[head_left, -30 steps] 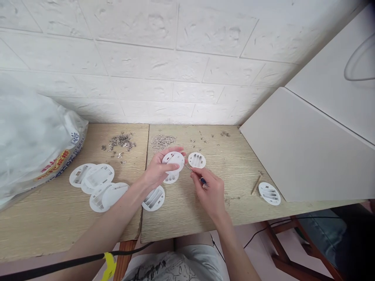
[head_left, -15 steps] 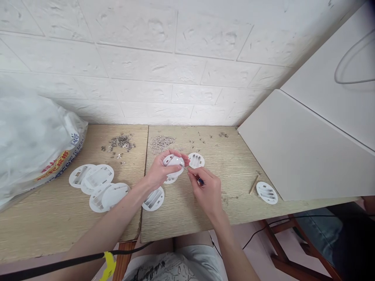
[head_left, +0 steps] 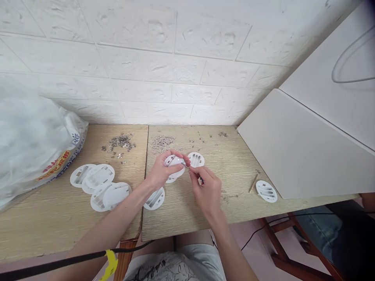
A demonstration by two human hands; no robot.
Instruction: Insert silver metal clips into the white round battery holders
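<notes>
The left hand [head_left: 162,170] pinches a disc [head_left: 175,160], its thumb laid across the face and its fingers curled behind and around the far rim. The disc is white, smooth and round, a flat plate tilted a little; small dark slots show near its 11 o'clock edge and a small bright spot lies near the top. The thumb and fingers cover part of it, so the rest of its face cannot be made out. It is held above the table [head_left: 181,214], in front of the body.

The right hand [head_left: 207,188] pinches a thin metal tool [head_left: 186,166] with a bit of blue at the grip. The tool reaches the disc at about 4 o'clock on its rim; whether the tip touches is too small to tell.

Taking the held disc as the dial's centre, a ribbed disc [head_left: 196,160] lies at 3 o'clock, another [head_left: 172,180] peeks out at 6 to 7, and a third [head_left: 155,198] rests at 7. Four overlapping discs [head_left: 98,177] lie between 8 and 9. A dark heap of metal bits [head_left: 121,143] is between 9 and 10, a paler heap [head_left: 162,143] between 10 and 11. Between 3 and 4, well apart, are a stick [head_left: 254,183] and one more disc [head_left: 266,191]. A plastic bag [head_left: 38,144] stands at 9.
</notes>
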